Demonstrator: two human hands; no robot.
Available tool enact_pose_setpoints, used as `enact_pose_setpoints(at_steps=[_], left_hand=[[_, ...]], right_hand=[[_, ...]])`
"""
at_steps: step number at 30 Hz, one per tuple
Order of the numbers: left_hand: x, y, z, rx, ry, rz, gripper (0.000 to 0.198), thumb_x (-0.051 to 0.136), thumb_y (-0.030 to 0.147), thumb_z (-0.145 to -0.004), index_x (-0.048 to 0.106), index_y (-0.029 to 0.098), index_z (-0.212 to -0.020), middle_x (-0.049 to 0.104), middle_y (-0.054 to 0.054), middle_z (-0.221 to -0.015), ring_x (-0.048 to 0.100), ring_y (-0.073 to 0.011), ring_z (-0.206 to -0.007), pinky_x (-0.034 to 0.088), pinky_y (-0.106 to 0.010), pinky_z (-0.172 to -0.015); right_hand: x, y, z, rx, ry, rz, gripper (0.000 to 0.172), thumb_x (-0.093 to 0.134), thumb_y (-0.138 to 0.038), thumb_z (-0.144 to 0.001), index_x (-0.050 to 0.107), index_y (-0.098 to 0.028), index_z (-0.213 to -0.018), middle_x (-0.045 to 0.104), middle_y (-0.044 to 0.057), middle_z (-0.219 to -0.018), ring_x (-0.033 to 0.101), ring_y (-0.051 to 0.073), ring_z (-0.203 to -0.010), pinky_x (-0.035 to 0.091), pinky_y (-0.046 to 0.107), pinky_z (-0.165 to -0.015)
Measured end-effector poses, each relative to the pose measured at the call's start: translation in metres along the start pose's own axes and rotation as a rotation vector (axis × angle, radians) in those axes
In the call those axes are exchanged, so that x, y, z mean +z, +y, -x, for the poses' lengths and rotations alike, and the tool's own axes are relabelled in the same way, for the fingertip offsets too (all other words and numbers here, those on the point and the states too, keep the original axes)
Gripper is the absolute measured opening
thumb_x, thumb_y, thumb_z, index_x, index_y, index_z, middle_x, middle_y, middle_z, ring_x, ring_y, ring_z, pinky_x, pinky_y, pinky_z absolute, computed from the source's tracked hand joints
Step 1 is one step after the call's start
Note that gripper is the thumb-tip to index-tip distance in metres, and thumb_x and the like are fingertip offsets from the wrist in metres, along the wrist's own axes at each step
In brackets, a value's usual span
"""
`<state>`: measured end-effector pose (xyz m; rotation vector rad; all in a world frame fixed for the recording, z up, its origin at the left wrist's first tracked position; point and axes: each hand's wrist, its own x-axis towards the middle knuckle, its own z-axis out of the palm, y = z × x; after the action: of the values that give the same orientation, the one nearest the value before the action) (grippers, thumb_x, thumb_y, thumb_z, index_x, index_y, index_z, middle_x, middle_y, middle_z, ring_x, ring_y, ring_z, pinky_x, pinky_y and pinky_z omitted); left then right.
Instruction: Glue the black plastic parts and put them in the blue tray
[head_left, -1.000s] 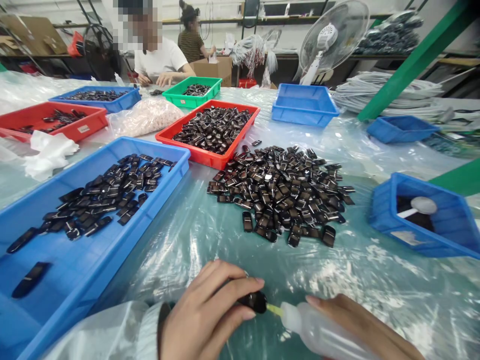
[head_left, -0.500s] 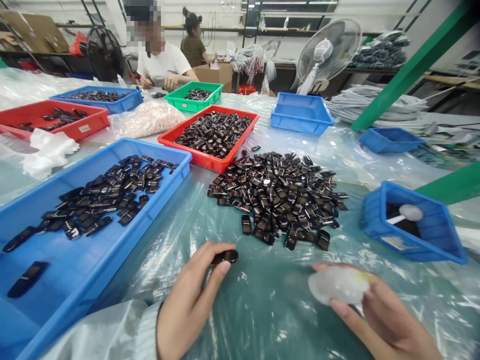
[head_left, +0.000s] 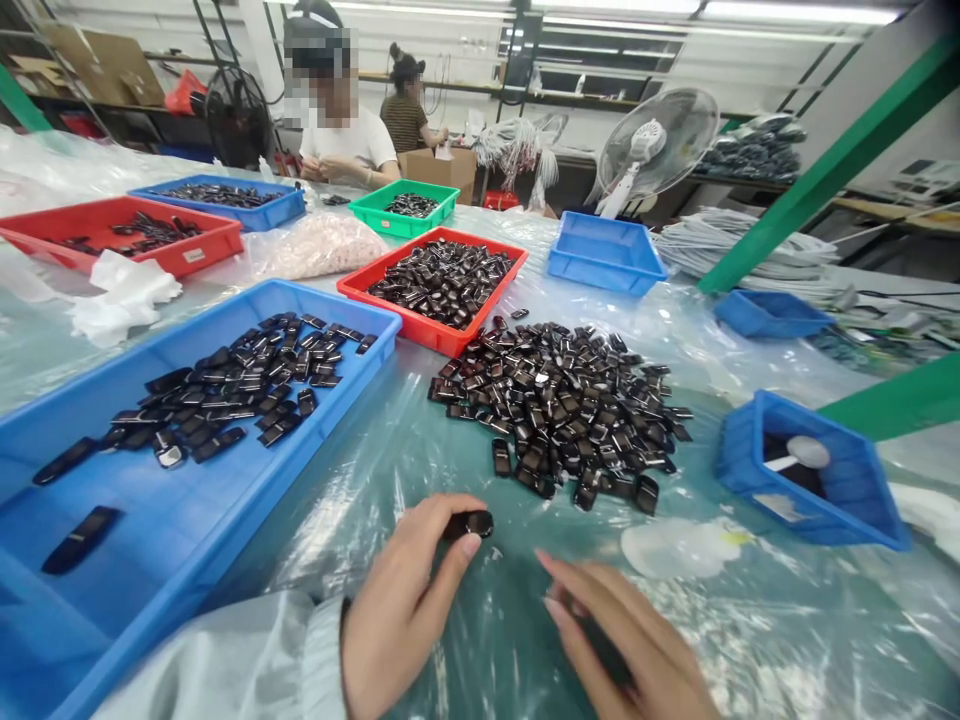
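My left hand (head_left: 416, 600) is closed around a small glossy black plastic casing (head_left: 478, 523), pinching it between thumb and fingertips just above the table. To its right is my right hand (head_left: 615, 630), its thumb and forefinger tips slightly apart. A dark elongated piece (head_left: 606, 645), apparently another black casing, shows inside its curled fingers, mostly hidden. Beyond that hand, a whitish translucent oval thing (head_left: 675, 548) with a yellow spot lies on the plastic sheeting; I cannot make out its kind. A heap of black casings (head_left: 562, 400) spreads out ahead of both hands.
A large blue tray (head_left: 315, 450) with scattered black casings stands at left, a full red tray (head_left: 457, 345) behind it. On the right, a blue bin (head_left: 832, 520) holds a white spoon (head_left: 808, 452). Across the table sits a person (head_left: 352, 150); a fan (head_left: 652, 150) stands behind.
My right hand has put the whitish thing down on the table and moved left toward my left hand. The left hand keeps its pinch on the casing. The view has tilted slightly up.
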<state>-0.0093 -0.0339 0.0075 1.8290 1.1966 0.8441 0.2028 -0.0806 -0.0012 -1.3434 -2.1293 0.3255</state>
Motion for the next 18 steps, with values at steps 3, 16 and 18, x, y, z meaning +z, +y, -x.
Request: enact_pose_setpoints(at_steps=[3,16,18], left_hand=[[0.001,-0.001,0.001,0.035,-0.03,0.024,0.019,0.041,0.028,-0.098,0.048,0.026,-0.116,0.059,-0.005,-0.108,0.056,-0.0212,-0.104,0.049,-0.038,-0.09],[-0.004,0.006,0.003,0.206,-0.099,0.107,0.02,0.044,0.02,-0.097,0.049,0.027,-0.115,0.06,0.0,-0.102,0.056,-0.0175,-0.093,0.043,-0.031,-0.08],[-0.005,0.007,0.002,0.257,-0.111,0.127,0.022,0.045,0.017,-0.096,0.05,0.026,-0.116,0.06,0.001,-0.1,0.055,-0.0166,-0.091,0.041,-0.03,-0.079]], right_hand=[[0.019,-0.012,-0.032,0.03,-0.036,-0.107,0.024,0.042,-0.017,-0.096,0.061,-0.017,-0.11,0.059,0.009,-0.093,0.057,0.024,-0.081,0.047,0.037,-0.067],[-0.007,-0.019,-0.044,0.585,-0.197,-0.932,0.014,0.065,-0.033,-0.085,0.062,-0.02,-0.081,0.061,-0.001,-0.072,0.059,0.012,-0.069,0.047,0.019,-0.065],[-0.007,-0.019,-0.043,0.629,-0.219,-1.058,0.016,0.068,-0.035,-0.084,0.064,-0.02,-0.081,0.061,-0.001,-0.072,0.058,0.011,-0.069,0.046,0.019,-0.067]])
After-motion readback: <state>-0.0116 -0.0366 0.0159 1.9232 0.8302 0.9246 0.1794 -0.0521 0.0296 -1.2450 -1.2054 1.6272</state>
